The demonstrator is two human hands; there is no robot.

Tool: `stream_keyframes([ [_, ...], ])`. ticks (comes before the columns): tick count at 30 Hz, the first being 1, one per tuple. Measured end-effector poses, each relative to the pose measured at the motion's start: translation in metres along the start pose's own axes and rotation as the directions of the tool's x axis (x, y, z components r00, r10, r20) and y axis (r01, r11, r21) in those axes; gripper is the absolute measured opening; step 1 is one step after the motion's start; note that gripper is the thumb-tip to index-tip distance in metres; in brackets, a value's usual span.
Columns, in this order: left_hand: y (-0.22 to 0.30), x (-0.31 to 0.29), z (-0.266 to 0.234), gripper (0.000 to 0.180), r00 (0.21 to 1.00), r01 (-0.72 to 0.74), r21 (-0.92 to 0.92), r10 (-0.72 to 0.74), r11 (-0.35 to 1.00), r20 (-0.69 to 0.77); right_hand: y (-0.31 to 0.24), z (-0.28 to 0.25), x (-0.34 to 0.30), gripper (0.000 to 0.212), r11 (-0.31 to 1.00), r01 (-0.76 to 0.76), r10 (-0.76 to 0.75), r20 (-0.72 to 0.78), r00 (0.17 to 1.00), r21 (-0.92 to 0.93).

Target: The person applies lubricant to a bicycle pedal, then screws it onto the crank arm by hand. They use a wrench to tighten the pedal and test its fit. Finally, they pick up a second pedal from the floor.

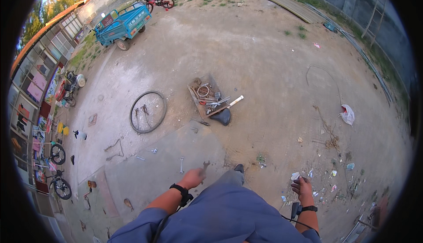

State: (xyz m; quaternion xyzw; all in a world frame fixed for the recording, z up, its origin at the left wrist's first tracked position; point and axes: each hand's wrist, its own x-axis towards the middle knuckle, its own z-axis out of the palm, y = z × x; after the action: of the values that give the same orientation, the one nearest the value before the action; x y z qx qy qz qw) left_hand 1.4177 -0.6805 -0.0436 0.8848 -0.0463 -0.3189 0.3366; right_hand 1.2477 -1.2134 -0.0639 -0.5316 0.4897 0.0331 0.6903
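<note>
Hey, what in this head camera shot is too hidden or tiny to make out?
- Left hand: holds a wrench; its size is too small to tell.
- Right hand: curled; contents hidden by the fingers.
- Tool tray: tangled parts, too small to name.
- Legs: covered by the blue jacket.

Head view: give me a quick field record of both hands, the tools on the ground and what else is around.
left hand: holds a small wrench, wrist strap on
right hand: closed, contents not clear
on the slab: a loose wrench
ahead: bicycle wheel lying flat, tool tray, black saddle
far left: blue cargo tricycle
right: white bag
</note>
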Motion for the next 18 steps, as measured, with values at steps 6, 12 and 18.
stream_keyframes([
  [6, 0.044, 0.087, -0.033, 0.028, 0.999, 0.002, -0.109, -0.008, 0.994, -0.051, -0.046, 0.003, 0.059, 0.052, 0.997, -0.067, 0.068, -0.013, 0.998, 0.037],
  [12, 0.078, 0.139, -0.051, 0.030, 0.968, 0.177, -0.342, -0.226, 0.923, -0.109, -0.112, 0.020, 0.127, 0.054, 0.990, -0.137, 0.138, 0.021, 0.990, -0.021],
  [18, 0.127, 0.186, -0.047, 0.030, 0.879, 0.309, -0.428, -0.427, 0.849, -0.212, -0.227, 0.056, 0.242, 0.052, 0.969, -0.134, 0.151, 0.068, 0.986, -0.210],
])
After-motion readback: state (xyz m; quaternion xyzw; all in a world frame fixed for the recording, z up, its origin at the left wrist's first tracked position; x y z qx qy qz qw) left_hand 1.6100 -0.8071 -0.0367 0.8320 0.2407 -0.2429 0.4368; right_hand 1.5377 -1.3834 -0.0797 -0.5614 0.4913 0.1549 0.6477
